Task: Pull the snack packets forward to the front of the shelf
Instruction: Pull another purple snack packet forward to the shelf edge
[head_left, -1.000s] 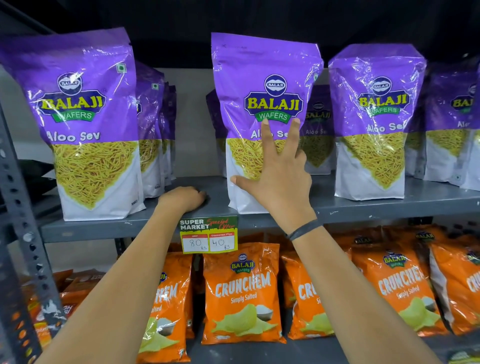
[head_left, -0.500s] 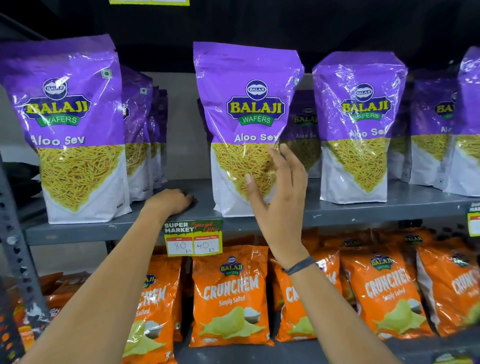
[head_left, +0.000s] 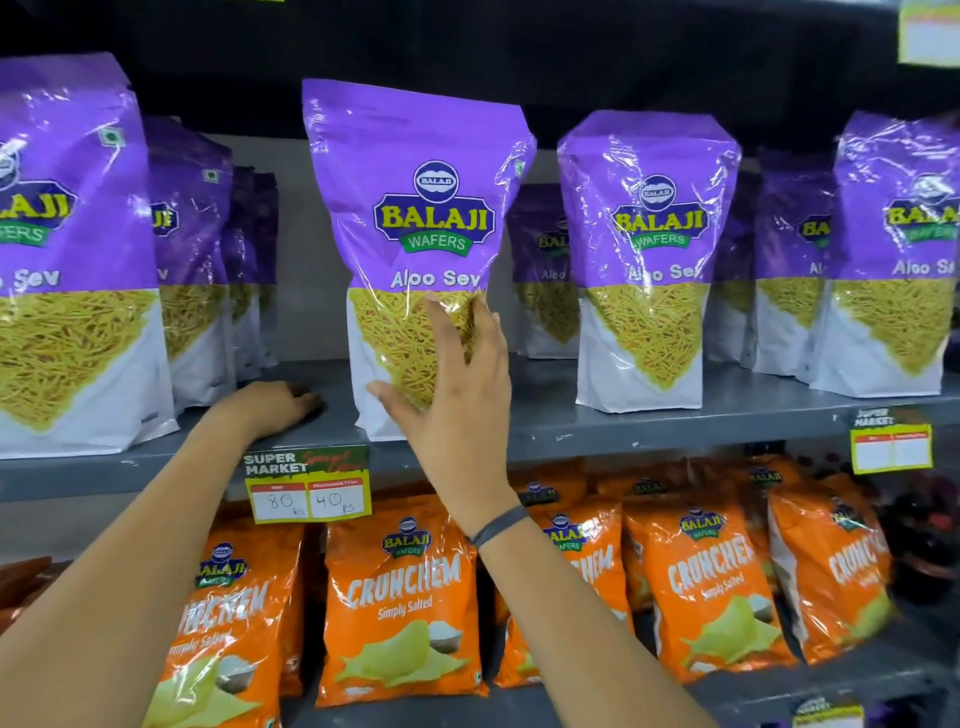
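Purple Balaji Aloo Sev packets stand along the grey upper shelf (head_left: 545, 431). The middle packet (head_left: 415, 218) stands at the shelf's front edge, its top leaning slightly right. My right hand (head_left: 452, 384) holds its lower right part, thumb on the front and fingers curled at its right edge. My left hand (head_left: 275, 410) rests on the bare shelf to the left of that packet, fingers curled, holding nothing. A front packet at the left (head_left: 67, 270) has several more (head_left: 197, 249) behind it. Another front packet (head_left: 649, 260) stands on the right, with one (head_left: 540, 270) set further back.
Orange Crunchem packets (head_left: 405, 613) fill the lower shelf. A price tag (head_left: 309, 486) hangs on the upper shelf's edge between my arms, and another tag (head_left: 891, 447) hangs at the right. More purple packets (head_left: 893, 249) stand at the far right.
My right hand has turned from flat with spread fingers on the packet's front to curled around its lower right side. The view has shifted right. My left hand stays on the shelf.
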